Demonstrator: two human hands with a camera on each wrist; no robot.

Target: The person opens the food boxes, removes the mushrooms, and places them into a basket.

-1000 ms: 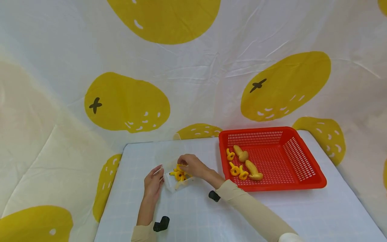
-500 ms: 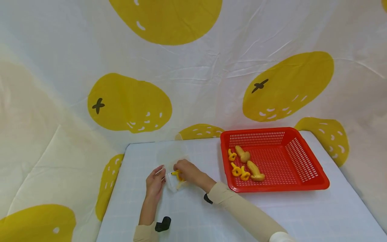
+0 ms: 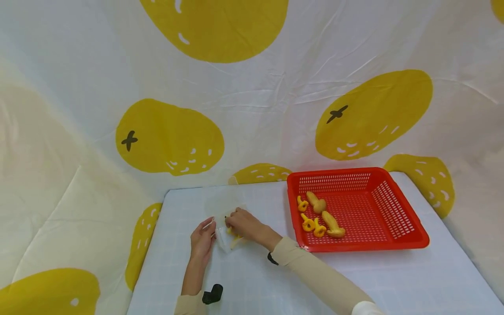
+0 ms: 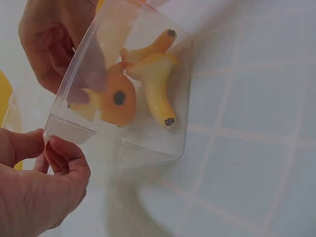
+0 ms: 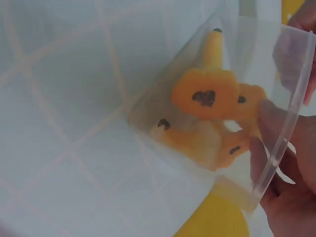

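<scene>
In the head view my left hand (image 3: 201, 243) pinches the near-left rim of a clear plastic box (image 4: 153, 159), which stands tilted on the table. My right hand (image 3: 249, 226) reaches into its open top. Through the wall, the right wrist view shows the thumb and a fingertip (image 5: 259, 158) pinching a yellow-orange toy mushroom (image 5: 249, 106). Several more with dark spots lie at the bottom, among them a curved yellow mushroom (image 4: 158, 94) and a flared orange mushroom (image 5: 205, 96). From above, the right hand hides most of the box's contents.
A red perforated basket (image 3: 354, 246) stands on the right, with several small yellow mushrooms (image 3: 308, 224) and two larger tan mushrooms (image 3: 332, 225) along its left side. Behind the table (image 3: 244, 284) hangs a white cloth (image 3: 256, 131) with yellow fruit prints.
My right hand has shifted left and down into the box, covering the mushrooms that showed in it before. The left hand keeps its pinch on the rim. The basket's contents look the same.
</scene>
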